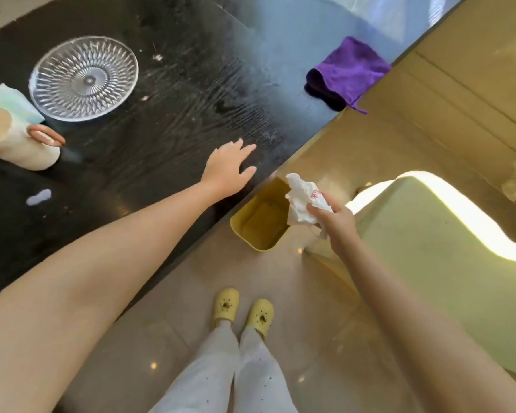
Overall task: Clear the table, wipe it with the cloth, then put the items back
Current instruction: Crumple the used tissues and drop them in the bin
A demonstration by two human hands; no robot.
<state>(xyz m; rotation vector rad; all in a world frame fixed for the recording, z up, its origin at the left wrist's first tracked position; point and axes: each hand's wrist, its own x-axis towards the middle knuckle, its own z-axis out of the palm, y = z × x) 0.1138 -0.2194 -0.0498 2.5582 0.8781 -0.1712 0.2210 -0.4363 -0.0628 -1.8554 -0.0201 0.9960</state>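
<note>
A black table (161,138) runs diagonally across the view, with small white scraps on its top. A purple cloth (347,71) lies folded at its right edge, partly hanging over. My left hand (228,168) rests flat on the table near the edge, fingers apart and holding nothing. My right hand (334,220) is shut on crumpled white paper (304,201), held off the table just above a yellow bin (261,222) on the floor. A clear cut-glass plate (84,78) and a cream tissue holder (21,141) with a copper ring stand at the left.
A small white scrap (38,197) lies on the table at the left, smaller ones near the plate. A pale green chair (447,234) stands right of the bin. My feet in yellow clogs (243,311) are on the tiled floor beside the table.
</note>
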